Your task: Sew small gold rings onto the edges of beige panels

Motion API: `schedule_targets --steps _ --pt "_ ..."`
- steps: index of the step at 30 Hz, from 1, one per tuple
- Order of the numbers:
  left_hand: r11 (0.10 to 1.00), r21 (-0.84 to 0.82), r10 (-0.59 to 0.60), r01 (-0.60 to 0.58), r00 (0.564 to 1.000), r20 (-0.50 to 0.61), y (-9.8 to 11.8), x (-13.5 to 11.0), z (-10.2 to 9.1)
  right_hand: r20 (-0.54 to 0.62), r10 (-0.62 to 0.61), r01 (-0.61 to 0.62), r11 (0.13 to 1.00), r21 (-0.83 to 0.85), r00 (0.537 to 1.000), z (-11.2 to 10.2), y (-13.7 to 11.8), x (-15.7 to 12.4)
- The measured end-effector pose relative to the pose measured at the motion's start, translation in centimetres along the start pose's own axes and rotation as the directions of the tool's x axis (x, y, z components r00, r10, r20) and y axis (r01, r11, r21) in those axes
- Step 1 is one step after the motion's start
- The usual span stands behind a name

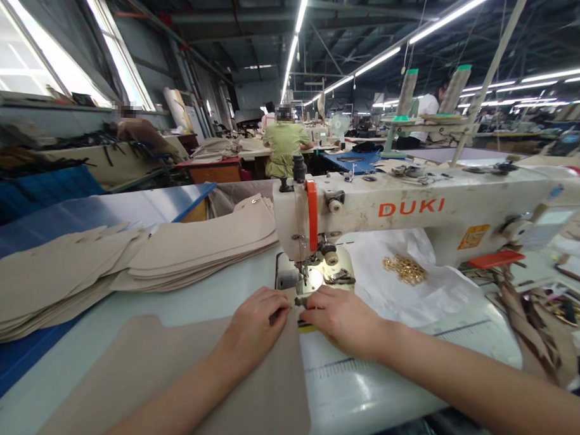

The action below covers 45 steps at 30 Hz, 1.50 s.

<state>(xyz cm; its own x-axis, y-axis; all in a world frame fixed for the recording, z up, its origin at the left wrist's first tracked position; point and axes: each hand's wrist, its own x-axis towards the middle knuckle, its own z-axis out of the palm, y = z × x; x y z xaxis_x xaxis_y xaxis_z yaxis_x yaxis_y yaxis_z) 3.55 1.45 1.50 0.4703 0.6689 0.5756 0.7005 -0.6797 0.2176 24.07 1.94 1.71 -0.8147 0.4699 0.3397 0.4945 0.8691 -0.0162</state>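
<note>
A large beige fabric panel [180, 359] lies on the white sewing table in front of me. My left hand [260, 318] rests on its far right corner, thumb and fingers pinched together at the edge. Close by on the right, my right hand [337, 314] has its fingers closed by the same corner; what is between them is too small and hidden to make out. Just beyond both hands are the needle and presser foot [304, 272] of the sewing machine [357, 210], over a lit metal plate [313, 278].
Stacked beige panels [198, 246] lie at the left. Small gold metal pieces [405, 270] sit on a white plastic sheet [369, 258] under the machine arm. Brown straps [528, 334] hang at the right. Thread cones [406, 93] stand behind, and other people work farther back.
</note>
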Motion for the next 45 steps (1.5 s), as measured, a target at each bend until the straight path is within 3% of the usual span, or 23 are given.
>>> schedule_targets --steps 5,9,15,28,45 --pt "1.0 -0.004 0.026 -0.026 0.999 -0.03 0.0 -0.1 0.0 0.069 -0.162 0.165 0.985 -0.047 0.984 -1.4 -0.8 -1.0" --pt "1.0 0.0 0.03 -0.03 1.0 -0.005 -0.2 -0.2 0.1 0.01 -0.198 0.198 0.978 -0.072 0.98 -0.9 -1.3 0.0" --pt "0.999 0.02 0.024 -0.025 0.998 0.061 -0.3 -0.3 0.3 -0.147 -0.211 0.205 0.977 -0.059 0.966 0.4 -1.1 1.4" --pt "0.998 0.017 0.067 -0.067 0.998 -0.002 -0.2 -0.3 0.7 -0.112 -0.173 0.182 0.98 0.084 0.979 1.3 -1.1 0.8" --pt "0.999 0.005 0.05 -0.05 0.999 0.019 -0.1 -0.4 0.6 -0.099 -0.143 0.154 0.981 0.12 0.985 1.3 -1.2 0.9"
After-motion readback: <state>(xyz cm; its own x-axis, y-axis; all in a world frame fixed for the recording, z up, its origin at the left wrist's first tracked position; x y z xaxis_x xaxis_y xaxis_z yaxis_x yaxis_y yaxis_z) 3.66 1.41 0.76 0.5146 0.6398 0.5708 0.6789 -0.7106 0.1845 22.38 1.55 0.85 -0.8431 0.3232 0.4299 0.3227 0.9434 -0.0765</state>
